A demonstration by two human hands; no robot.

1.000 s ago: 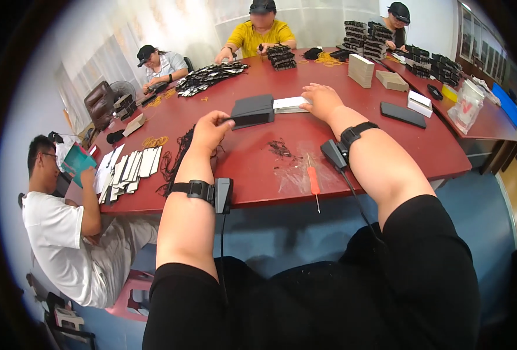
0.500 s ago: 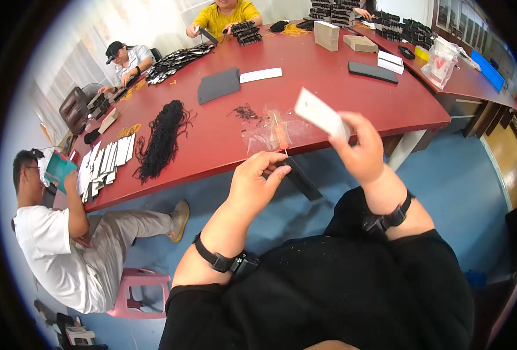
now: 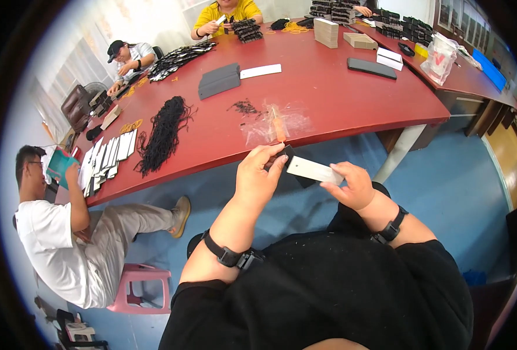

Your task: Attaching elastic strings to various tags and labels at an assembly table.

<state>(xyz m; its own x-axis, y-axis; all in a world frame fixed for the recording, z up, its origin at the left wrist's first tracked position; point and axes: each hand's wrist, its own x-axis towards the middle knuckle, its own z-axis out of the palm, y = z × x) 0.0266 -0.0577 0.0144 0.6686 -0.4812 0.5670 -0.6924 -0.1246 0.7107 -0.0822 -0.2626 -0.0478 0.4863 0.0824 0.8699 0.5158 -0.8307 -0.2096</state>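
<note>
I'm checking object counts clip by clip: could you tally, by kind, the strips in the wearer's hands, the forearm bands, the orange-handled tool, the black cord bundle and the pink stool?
White strip, right hand: 1
Black strip, left hand: 1
Forearm bands: 2
Orange-handled tool: 1
Black cord bundle: 1
Pink stool: 1
Total: 7

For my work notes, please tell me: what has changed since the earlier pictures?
The left hand and right hand drew back from the table, now holding a dark strip and a white strip respectively. Lastly, the white strip came down toward the dark one. The grey sheets and black cords stayed in place.
</note>
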